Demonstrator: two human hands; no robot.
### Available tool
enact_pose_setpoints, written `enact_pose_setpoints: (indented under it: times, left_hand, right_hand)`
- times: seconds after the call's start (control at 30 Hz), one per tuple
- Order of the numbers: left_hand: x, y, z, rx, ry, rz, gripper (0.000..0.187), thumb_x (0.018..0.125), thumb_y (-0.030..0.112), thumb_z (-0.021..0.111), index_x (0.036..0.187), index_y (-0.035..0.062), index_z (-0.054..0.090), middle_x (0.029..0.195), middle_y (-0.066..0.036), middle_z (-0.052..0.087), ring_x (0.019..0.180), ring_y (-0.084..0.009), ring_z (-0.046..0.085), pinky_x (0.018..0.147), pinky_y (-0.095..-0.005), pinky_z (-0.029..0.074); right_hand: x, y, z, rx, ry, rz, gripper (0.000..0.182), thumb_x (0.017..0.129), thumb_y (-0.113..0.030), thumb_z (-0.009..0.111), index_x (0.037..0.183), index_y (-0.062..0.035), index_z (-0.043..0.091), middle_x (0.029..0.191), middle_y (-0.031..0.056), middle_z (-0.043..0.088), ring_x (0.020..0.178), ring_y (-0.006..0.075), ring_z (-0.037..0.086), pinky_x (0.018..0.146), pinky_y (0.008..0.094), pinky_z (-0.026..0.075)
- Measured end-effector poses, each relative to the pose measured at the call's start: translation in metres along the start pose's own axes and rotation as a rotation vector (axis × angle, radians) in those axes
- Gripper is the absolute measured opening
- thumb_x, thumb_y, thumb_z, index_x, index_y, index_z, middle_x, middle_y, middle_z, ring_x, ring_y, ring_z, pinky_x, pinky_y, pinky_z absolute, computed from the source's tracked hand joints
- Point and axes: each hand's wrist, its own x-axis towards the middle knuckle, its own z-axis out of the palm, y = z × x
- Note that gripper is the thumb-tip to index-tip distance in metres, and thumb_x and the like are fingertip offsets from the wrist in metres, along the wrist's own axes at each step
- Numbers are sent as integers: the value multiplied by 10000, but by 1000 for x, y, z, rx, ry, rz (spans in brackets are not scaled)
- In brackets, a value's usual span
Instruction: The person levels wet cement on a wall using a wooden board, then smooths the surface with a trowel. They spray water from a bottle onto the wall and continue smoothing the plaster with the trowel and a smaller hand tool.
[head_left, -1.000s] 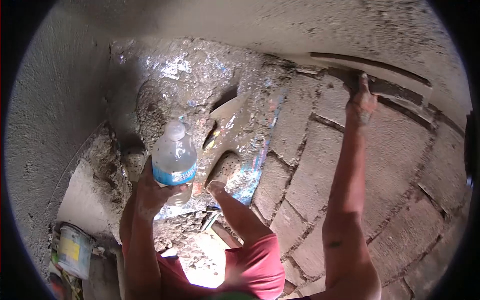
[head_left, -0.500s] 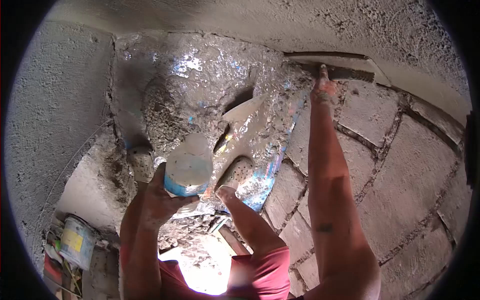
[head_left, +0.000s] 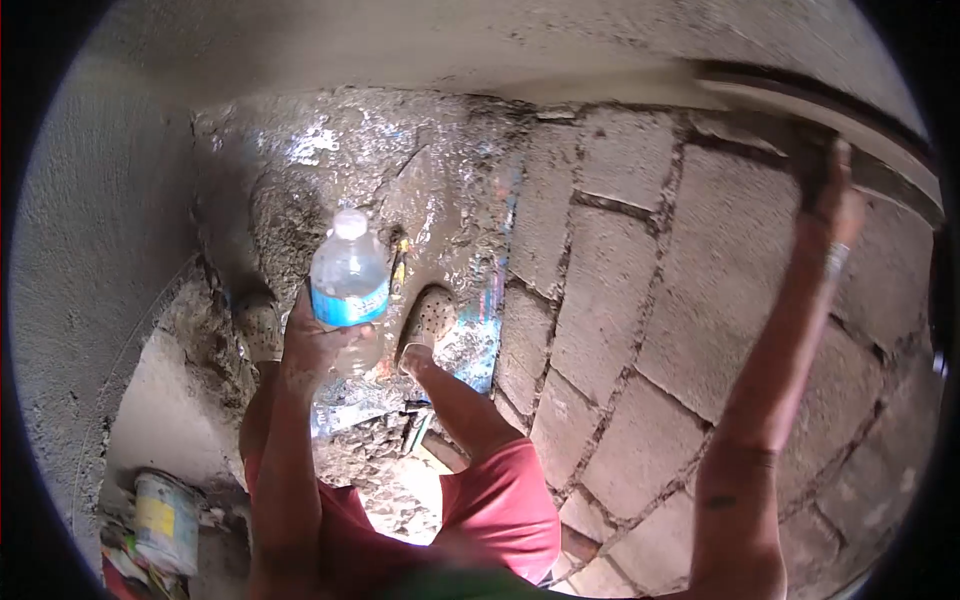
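Observation:
My left hand [head_left: 312,350] is closed around the lower part of a clear plastic bottle [head_left: 349,268] with a blue label and a pale cap. The bottle is upright, and clear liquid seems to be in it. At the upper right, my right hand [head_left: 838,205] grips a long plastering float [head_left: 860,125]. The float lies along the base of the plastered wall [head_left: 600,55] and is smeared by motion. Its handle is mostly hidden by my fingers and shadow.
Wet mortar [head_left: 330,165] covers a sheet around my perforated shoes [head_left: 432,315]. A yellow and black object [head_left: 401,262] lies between them. Stone paving [head_left: 610,300] spreads to the right. A dirty bucket [head_left: 166,520] stands at lower left, beside the left wall [head_left: 110,250].
My right hand has swept the float rightward along the wall. The view has shifted right, and the bottle is now more side-on, showing its label and cap clearly.

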Motion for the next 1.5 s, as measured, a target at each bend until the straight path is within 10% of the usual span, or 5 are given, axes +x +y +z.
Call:
enact_pose_setpoints:
  times: [0.2,0.53,1.07,1.17,1.5]
  left_hand:
    - [-19,-15,-12,-53,-65,-30,658,721,-145,661,1318,29,448,1154,-94,624,972,-182,648,781,-311,582]
    - [-45,-43,-21,182,6,-6,754,641,-64,814,1303,31,465,1163,-80,627,1036,-159,614,870,-302,540]
    - [-43,-50,-8,236,76,-200,842,598,-34,874,1319,13,441,1213,-93,601,1095,-188,587,923,-325,517]
    - [-46,-49,-17,205,112,-208,854,610,-43,866,1339,20,425,1237,-88,587,1128,-188,568,941,-328,504]
    - [-50,-45,-50,429,121,-279,878,593,-45,870,1341,14,414,1243,-102,575,1134,-201,565,943,-335,505]
  right_hand:
    - [-109,-59,-92,-299,-191,306,265,892,-265,668,1047,-50,660,918,92,662,870,168,616,810,330,479]
    - [-541,371,19,-954,-761,371,471,884,-362,641,1176,4,588,985,217,677,877,377,660,777,474,519]
    - [-530,291,285,-332,-499,719,412,842,-200,615,1175,27,531,1079,286,595,950,444,604,871,487,491]
    - [-565,352,260,-918,-569,-45,408,864,-303,604,1116,17,579,1002,266,628,913,412,631,814,454,525]
    - [-484,362,175,-605,-991,367,461,884,-436,584,848,10,693,787,258,651,759,431,639,697,481,515]
